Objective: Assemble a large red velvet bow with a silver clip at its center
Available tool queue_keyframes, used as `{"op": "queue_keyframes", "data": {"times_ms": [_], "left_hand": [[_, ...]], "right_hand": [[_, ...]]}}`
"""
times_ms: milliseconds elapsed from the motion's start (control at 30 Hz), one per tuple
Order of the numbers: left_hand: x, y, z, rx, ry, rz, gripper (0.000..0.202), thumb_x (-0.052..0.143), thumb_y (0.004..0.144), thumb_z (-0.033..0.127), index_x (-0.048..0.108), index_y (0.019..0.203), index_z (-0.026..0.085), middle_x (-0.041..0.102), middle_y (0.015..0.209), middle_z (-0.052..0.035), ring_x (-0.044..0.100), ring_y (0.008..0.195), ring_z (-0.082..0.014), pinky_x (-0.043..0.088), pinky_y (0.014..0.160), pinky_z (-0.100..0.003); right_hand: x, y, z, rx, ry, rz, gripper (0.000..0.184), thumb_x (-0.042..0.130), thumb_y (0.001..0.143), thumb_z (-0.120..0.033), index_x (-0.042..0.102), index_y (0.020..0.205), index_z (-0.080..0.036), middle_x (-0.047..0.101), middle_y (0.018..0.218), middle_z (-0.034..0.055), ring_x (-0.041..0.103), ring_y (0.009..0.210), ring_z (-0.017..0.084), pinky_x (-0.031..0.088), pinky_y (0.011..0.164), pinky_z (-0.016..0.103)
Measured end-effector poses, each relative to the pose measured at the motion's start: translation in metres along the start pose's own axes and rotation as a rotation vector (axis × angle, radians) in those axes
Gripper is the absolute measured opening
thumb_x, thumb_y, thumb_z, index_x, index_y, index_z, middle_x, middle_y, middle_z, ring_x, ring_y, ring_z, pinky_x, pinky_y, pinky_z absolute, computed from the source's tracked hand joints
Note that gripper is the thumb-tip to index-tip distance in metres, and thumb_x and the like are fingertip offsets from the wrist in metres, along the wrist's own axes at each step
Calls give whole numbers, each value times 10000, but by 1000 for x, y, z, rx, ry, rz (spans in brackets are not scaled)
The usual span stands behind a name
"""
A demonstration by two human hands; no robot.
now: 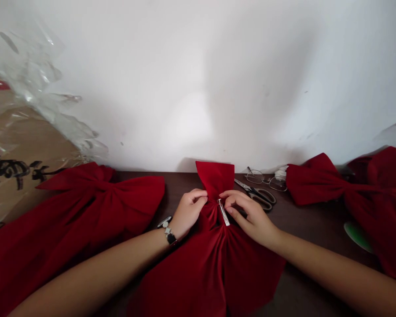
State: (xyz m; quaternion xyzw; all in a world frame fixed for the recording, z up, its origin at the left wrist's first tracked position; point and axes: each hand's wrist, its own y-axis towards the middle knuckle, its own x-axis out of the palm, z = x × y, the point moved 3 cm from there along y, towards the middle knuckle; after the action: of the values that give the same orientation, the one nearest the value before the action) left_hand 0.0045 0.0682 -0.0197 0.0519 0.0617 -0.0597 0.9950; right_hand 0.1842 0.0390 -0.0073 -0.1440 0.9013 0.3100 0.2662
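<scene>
A large red fabric bow [214,273] lies in front of me, gathered into folds at its middle, with one short end standing up toward the wall. My left hand [188,211] pinches the left side of that gathered middle between thumb and fingers. On the right side, my right hand [251,215] has its fingers bent in a loose pinch at the fabric, beside a narrow silver metal clip [223,212]. The clip rests slantwise on the gather. Whether the right fingertips also touch the clip is hard to tell.
Scissors [259,195] with dark handles and a pair of glasses [267,179] lie behind my right hand. More red bows rest at left [95,207] and right [336,180]. A cardboard box [26,145] with clear plastic stands left. A white wall [152,88] rises behind the dark table [293,233].
</scene>
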Motion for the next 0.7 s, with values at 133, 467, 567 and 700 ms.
{"op": "queue_keyframes", "data": {"times_ms": [133,467,567,700], "left_hand": [[1,-1,0,-71,-111,-36,189,582,776,242,636,618,154,592,635,4,507,641,-133,380,646,-233],[5,-5,7,-23,-40,-10,218,655,767,368,668,753,150,659,763,-24,572,734,-153,434,712,-239],[8,-8,4,-56,-195,-13,263,618,799,365,665,981,181,680,1016,-58,601,957,-189,431,893,-279],[10,-13,3,-130,-228,29,261,612,796,351,667,997,194,677,1077,-65,581,1062,-214,391,969,-302]], "right_hand": [[3,-3,-4,-37,-16,-87,148,402,922,-120,503,870,-214,627,1111,94,528,1199,187,468,929,316],[15,-11,-20,-15,-128,-97,152,432,882,-112,545,895,-213,497,1261,132,563,1153,222,523,891,328],[16,-10,-19,25,-93,-14,136,449,874,-107,538,853,-208,483,1247,129,493,1225,221,500,927,328],[13,-9,-14,49,-34,54,133,470,873,-115,551,817,-204,513,1180,116,470,1226,212,489,939,333]]}}
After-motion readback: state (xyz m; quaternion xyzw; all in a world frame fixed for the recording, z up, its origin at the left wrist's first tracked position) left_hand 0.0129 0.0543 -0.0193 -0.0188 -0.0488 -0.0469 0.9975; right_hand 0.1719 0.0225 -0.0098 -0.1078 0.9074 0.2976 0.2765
